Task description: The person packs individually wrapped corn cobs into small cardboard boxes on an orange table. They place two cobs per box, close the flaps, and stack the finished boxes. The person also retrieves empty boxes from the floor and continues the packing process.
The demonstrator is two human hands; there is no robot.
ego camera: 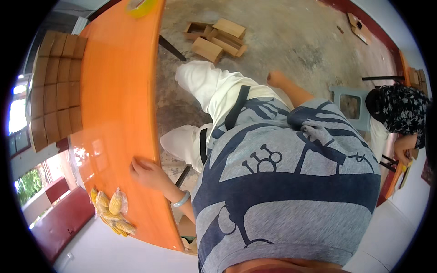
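Note:
My left hand, with a pale bangle at its wrist, rests on the orange tabletop near the edge. Its fingers are loosely bent, and I see nothing in them. Nearest to it on the table lie several ears of corn, at least some in clear plastic wrapping. Beside my right thigh hangs my right hand, away from the table. The fingers there look curled, but their inner side is hidden. At the table's far end lies a roll of yellow tape.
Stacked cardboard boxes line the table's far side. Several open cartons lie on the concrete floor near a table leg. Behind me, a person in a dark patterned top is beside a grey plastic stool. A maroon padded seat is beyond the table.

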